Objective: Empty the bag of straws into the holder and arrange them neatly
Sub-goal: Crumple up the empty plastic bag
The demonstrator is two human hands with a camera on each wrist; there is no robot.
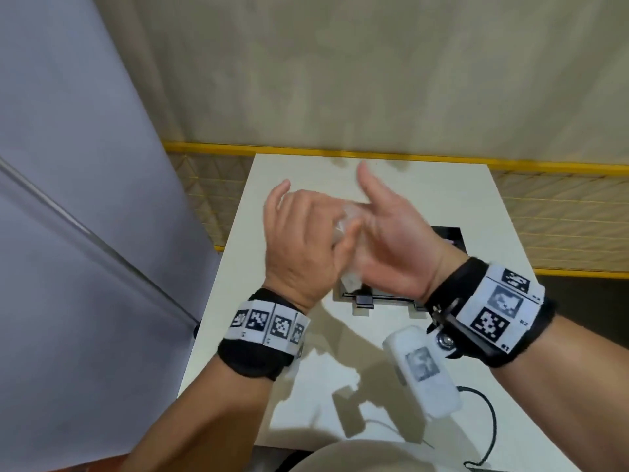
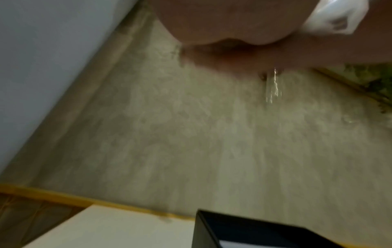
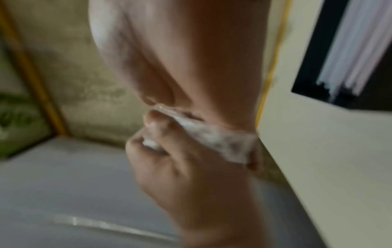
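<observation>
1. Hands are meeting above the white table (image 1: 391, 338), both raised over the black holder (image 1: 449, 238), which is sitting on the table beneath and behind them.
2. My left hand (image 1: 299, 243) is curling its fingers round a crumpled clear plastic bag (image 1: 350, 219); in the right wrist view those fingers (image 3: 152, 120) are pinching the wadded film (image 3: 214, 139) against my other palm.
3. My right hand (image 1: 391, 247) is lying palm-up against the bag, thumb and forefinger stretched out straight and pointing away from me, so it is staying open and only touching the plastic.
4. The bag is looking squashed and flat between the two palms; I cannot tell whether anything is remaining inside it.
5. White straws (image 3: 347, 55) are lying together inside the holder (image 3: 314, 67) in the right wrist view, roughly parallel, their ends a little uneven.
6. The left wrist view is showing the holder's dark rim (image 2: 244, 229) at the bottom edge, with the table's corner (image 2: 127, 228) beside it and a glint of the clear film (image 2: 273, 87) hanging below my palm.
7. A white device (image 1: 422, 369) with a black cable (image 1: 490, 424) is resting on the near part of the table, close under my right wrist.
8. A yellow mesh fence (image 1: 551, 212) is running behind the table
</observation>
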